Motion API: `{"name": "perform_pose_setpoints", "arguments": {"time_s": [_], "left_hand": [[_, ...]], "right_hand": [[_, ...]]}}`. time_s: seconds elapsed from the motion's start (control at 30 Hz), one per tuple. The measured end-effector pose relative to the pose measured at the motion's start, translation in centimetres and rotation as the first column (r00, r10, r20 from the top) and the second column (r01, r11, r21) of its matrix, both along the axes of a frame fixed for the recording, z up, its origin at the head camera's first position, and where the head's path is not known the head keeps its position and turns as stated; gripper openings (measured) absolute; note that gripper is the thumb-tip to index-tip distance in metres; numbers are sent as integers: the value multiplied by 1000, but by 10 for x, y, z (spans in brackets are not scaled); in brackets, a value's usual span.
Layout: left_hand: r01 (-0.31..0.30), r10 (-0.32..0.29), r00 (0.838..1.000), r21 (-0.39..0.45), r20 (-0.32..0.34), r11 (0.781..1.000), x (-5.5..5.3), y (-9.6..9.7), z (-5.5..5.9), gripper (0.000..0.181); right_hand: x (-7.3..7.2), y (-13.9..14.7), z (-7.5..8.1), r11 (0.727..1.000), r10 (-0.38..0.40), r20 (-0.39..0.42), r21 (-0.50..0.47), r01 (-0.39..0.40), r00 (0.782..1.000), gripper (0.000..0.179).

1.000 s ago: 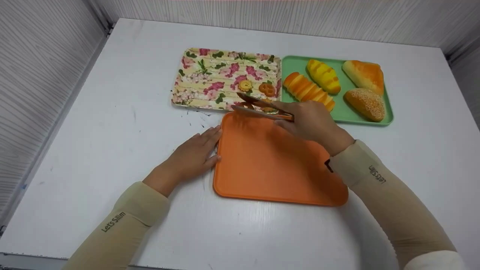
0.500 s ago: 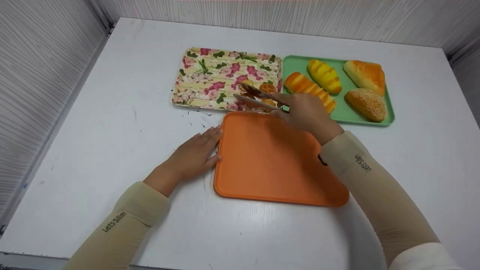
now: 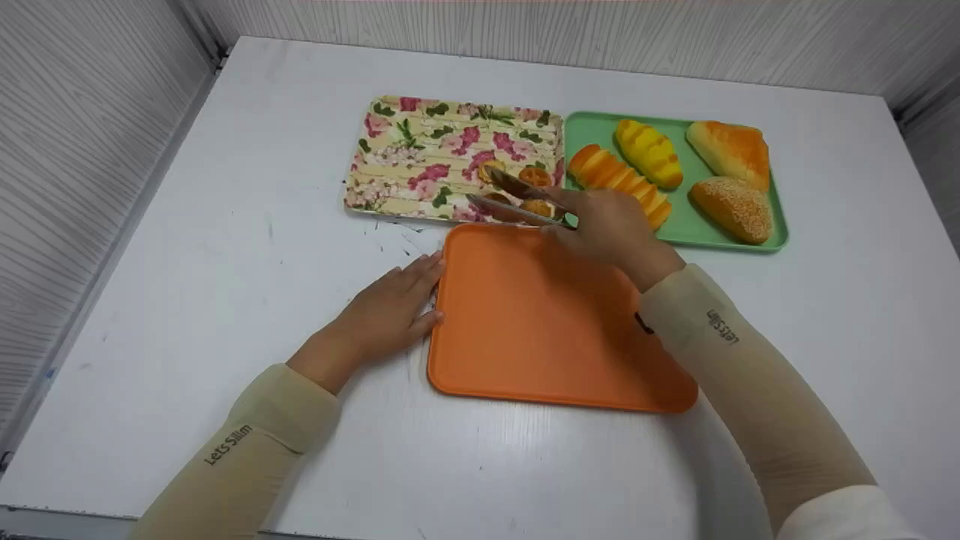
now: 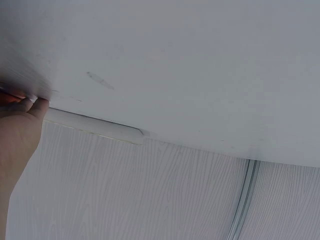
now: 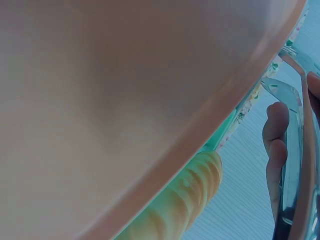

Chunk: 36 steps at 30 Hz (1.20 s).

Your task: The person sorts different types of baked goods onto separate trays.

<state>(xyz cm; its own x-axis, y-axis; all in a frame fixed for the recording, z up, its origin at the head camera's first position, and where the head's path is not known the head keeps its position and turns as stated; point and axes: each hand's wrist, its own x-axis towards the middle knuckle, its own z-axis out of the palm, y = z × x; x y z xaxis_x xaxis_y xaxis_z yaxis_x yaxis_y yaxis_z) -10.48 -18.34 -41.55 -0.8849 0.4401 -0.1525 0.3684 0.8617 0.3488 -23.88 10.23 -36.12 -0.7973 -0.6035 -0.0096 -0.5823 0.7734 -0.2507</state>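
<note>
My right hand grips metal tongs, whose arms stand apart over the near right corner of the flowered tray. Small cookies lie around and below the tips: a pale round one, a pretzel, a golden one and a dark brown one partly hidden by the tongs. In the right wrist view, fingers curl round the tongs. With fingers straight, my left hand rests at the left edge of the orange tray, which holds nothing.
A green tray adjoins the flowered one on the right. On it lie a sliced loaf, a yellow bread, a triangular bread and a seeded bun. Wood-grain panels border the white table.
My right hand has moved the tongs away from me, from over the orange tray's far edge to over the cookies. Their tips have spread slightly. My left hand has stayed put.
</note>
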Motion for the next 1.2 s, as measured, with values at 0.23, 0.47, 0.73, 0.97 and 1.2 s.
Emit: {"name": "perform_pose_setpoints", "arguments": {"time_s": [0.23,0.47,0.73,0.97,1.2], "left_hand": [[-2,2,1000,-14,16,1000,-1,1,1,71],[-12,12,1000,-11,26,1000,-1,1,1,72],[-20,21,999,-18,36,1000,-1,1,0,72],[-28,28,999,-23,29,999,0,0,-1,73],[-22,23,1000,-15,17,1000,0,0,0,72]], "right_hand": [[5,8,1,996,-41,-4,-80,41,999,60],[12,19,-1,980,-155,-19,-132,151,988,68],[18,46,2,946,-295,-48,-152,285,954,74],[19,77,6,928,-334,-94,-210,309,938,75],[26,111,6,904,-379,-102,-253,345,920,72]]}}
